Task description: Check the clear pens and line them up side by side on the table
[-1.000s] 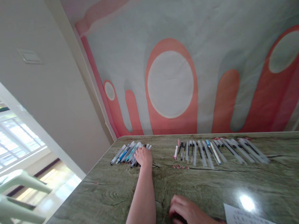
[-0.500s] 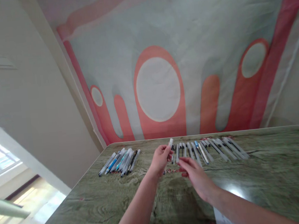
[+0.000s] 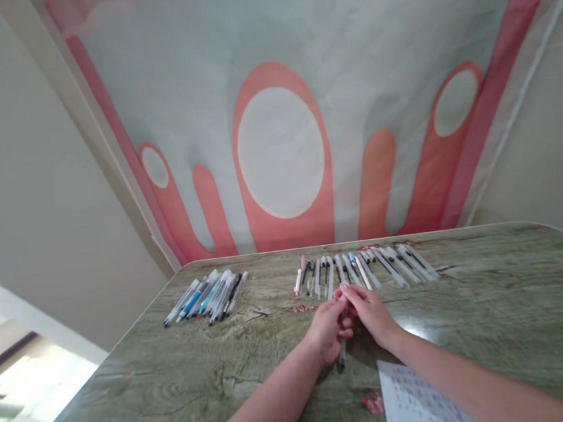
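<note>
My left hand [image 3: 328,330] is closed around a pen [image 3: 342,358], whose dark lower tip sticks out below the fingers toward me. My right hand [image 3: 371,312] meets it from the right, fingertips pinched together at the pen's upper end. The fingers hide most of the pen. Just beyond both hands lies a row of pens [image 3: 363,271], mostly clear-barrelled with dark ends, set side by side; a pink-and-white pen [image 3: 298,282] lies at its left end.
A heap of pens [image 3: 210,296], some blue and teal, lies at the table's left. A sheet of paper with writing [image 3: 412,402] lies under my right forearm. The wood-patterned table [image 3: 145,400] ends at a wall with a red-and-grey covering [image 3: 288,230].
Both hands have come nearer to me and together. The right hand, apart from the left before, now grips the pen's upper end. The view has tilted and shifted slightly.
</note>
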A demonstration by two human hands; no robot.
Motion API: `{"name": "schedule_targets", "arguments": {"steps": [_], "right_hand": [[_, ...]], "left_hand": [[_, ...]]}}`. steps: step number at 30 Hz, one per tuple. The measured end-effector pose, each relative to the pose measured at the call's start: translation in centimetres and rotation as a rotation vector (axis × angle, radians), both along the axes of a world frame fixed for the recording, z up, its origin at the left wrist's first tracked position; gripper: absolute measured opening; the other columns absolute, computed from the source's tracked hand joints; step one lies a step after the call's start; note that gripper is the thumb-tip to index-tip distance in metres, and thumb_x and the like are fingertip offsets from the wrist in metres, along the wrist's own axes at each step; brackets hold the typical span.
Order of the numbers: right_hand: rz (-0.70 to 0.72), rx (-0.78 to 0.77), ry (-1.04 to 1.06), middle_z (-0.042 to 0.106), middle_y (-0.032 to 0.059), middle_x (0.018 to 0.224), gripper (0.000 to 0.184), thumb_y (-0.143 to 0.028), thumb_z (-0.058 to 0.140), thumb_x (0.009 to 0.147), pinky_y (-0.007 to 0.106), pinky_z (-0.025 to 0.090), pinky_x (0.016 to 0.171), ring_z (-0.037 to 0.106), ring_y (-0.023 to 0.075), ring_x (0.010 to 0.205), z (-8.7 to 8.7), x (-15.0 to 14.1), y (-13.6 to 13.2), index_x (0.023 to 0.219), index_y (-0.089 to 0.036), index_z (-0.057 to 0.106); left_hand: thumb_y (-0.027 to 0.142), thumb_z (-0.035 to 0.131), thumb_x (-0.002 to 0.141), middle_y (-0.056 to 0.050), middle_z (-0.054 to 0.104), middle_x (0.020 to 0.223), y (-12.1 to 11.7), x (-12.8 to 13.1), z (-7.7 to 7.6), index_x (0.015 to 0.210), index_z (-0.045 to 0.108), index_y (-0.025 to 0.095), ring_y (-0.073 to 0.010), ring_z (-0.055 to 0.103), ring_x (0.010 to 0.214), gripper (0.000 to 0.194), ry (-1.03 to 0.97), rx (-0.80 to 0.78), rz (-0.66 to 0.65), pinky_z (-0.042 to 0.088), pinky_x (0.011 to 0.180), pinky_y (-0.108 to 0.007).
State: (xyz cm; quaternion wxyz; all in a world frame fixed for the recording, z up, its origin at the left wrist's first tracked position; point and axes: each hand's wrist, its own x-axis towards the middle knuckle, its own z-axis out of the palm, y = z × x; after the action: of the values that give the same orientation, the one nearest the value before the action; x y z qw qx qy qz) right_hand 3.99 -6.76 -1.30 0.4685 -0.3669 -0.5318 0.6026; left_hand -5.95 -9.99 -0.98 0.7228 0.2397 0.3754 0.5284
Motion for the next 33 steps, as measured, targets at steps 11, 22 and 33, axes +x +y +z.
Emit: {"name": "schedule_targets", "arguments": {"steps": [11, 22, 33], "right_hand": [[-0.016, 0.154, -0.121, 0.062, 0.0046, 0.066, 0.042, -0.05, 0.046, 0.077, 0.027, 0.04, 0.062, 0.054, 0.0169, 0.065, -0.6, 0.2, 0.2, 0.078, -0.012, 0.066], [-0.093, 0.134, -0.091, 0.058, 0.0013, 0.054, 0.04, -0.051, 0.05, 0.073, 0.024, 0.036, 0.052, 0.05, 0.0145, 0.053, -1.7, -0.3, 0.5, 0.067, -0.013, 0.065], [-0.182, -0.053, 0.109, 0.061, 0.0036, 0.069, 0.038, -0.051, 0.049, 0.073, 0.024, 0.042, 0.052, 0.053, 0.0132, 0.056, -2.1, -0.4, 1.3, 0.071, -0.016, 0.062]], "left_hand": [[0.05, 0.053, 0.07, 0.012, 0.02, 0.047, -0.7, 0.3, 0.0, 0.084, 0.04, 0.021, -0.0007, 0.012, 0.033, 0.034, 0.189, -0.058, -0.068, 0.003, 0.037, -0.015], [0.055, 0.042, 0.074, 0.011, 0.022, 0.045, -0.7, 1.0, 0.1, 0.085, 0.041, 0.021, -0.001, 0.013, 0.031, 0.036, 0.414, -0.05, -0.007, 0.006, 0.035, -0.016], [0.053, 0.044, 0.074, 0.01, 0.026, 0.047, -1.3, 1.1, -0.3, 0.09, 0.045, 0.02, -0.0017, 0.017, 0.033, 0.036, 0.325, 0.024, -0.017, 0.006, 0.035, -0.016]]}}
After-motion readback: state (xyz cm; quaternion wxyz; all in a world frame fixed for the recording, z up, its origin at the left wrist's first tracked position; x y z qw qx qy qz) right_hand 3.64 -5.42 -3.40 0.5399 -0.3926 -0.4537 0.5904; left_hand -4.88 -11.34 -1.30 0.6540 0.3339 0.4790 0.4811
